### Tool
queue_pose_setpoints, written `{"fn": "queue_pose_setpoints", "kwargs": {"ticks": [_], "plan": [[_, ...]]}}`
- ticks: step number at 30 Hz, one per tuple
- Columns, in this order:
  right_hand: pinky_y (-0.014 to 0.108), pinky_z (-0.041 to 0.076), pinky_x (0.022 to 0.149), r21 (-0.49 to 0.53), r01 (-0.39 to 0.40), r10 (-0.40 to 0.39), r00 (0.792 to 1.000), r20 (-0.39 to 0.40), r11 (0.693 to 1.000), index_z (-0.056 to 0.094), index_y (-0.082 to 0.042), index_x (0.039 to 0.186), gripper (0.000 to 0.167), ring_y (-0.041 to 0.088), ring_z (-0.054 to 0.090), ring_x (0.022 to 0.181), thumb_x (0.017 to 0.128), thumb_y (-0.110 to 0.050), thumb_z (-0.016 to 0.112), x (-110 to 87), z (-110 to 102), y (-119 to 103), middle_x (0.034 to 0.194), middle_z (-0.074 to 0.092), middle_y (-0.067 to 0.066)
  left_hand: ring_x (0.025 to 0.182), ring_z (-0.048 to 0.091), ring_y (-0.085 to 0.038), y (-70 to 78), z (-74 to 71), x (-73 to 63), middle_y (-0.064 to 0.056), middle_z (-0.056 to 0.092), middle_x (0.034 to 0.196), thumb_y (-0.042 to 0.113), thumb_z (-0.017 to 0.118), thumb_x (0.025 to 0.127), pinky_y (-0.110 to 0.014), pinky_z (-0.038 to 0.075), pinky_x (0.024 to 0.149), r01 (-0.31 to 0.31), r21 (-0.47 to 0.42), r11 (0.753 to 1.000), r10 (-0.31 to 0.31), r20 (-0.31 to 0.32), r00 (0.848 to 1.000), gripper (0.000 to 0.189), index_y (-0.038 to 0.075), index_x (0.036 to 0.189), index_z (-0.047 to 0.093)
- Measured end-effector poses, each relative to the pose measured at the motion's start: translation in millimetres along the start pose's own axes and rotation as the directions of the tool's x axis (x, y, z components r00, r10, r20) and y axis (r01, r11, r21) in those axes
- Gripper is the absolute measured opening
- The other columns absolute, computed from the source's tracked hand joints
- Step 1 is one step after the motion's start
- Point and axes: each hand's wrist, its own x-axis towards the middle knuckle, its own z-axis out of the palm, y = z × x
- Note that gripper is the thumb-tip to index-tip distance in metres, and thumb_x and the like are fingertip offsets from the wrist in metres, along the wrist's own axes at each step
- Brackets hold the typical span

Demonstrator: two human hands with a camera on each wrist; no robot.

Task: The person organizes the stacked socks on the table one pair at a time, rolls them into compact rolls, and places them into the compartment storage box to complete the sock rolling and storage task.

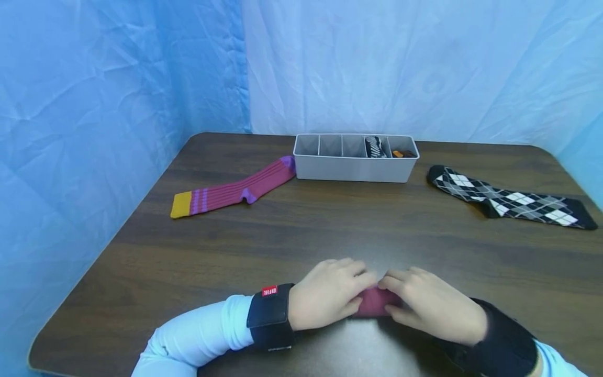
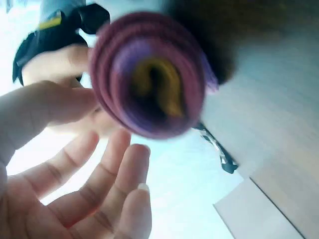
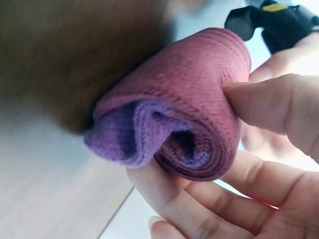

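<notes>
A magenta sock, rolled up on itself, rests near the front of the table between both hands. Its left end shows a spiral with a yellow and purple core; at the right end a purple flap sticks out. My left hand holds the left end of the roll, thumb on one side and fingers on the other. Gripping the right end, my right hand has its thumb on the magenta knit and fingers curled beneath. A matching flat magenta sock with a yellow cuff lies at the left.
At the back stands a grey divided box; a black-and-white striped item and a brown-orange item sit in its right compartments. A black argyle sock lies at the right. Blue cloth hangs behind the table.
</notes>
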Motion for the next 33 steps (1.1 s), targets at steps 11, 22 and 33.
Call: {"fn": "queue_pose_setpoints", "kwargs": {"ticks": [11,22,33], "plan": [[0.017,0.037,0.054,0.064,-0.085,0.077,0.99,0.12,0.994,0.061,-0.015,0.089,0.015,-0.001,0.041,0.059,0.076,-0.024,0.059,19.8,-10,13,0.073,0.05,-0.013,0.069,0.05,-0.005,1.6,6.2,5.7,0.005,0.056,0.079,0.026,0.063,0.072,-0.017,0.04,0.055,0.003,0.156,0.988,-0.01,0.04,0.999,0.017,0.016,0.085,0.06],[0.032,0.046,0.069,-0.308,0.033,-0.091,0.98,-0.177,0.951,0.059,-0.007,0.093,0.048,0.014,0.055,0.079,0.057,-0.034,0.075,21.7,2,-12,0.086,0.059,0.002,0.055,0.041,-0.001,-26.7,3.0,18.7,0.01,0.051,0.064,0.023,0.062,0.07,-0.013,0.028,0.043,0.127,-0.125,0.984,-0.103,0.185,0.977,0.012,0.018,0.08,0.061],[0.028,0.042,0.057,-0.35,0.001,-0.044,0.993,-0.113,0.937,0.055,-0.007,0.081,0.043,0.013,0.051,0.064,0.051,-0.028,0.078,37.3,13,-7,0.07,0.055,0.0,0.057,0.049,0.0,-53.8,6.9,33.2,0.006,0.061,0.075,0.018,0.062,0.075,-0.013,0.038,0.05,0.317,-0.429,0.846,-0.113,0.438,0.892,0.018,0.013,0.092,0.057]]}}
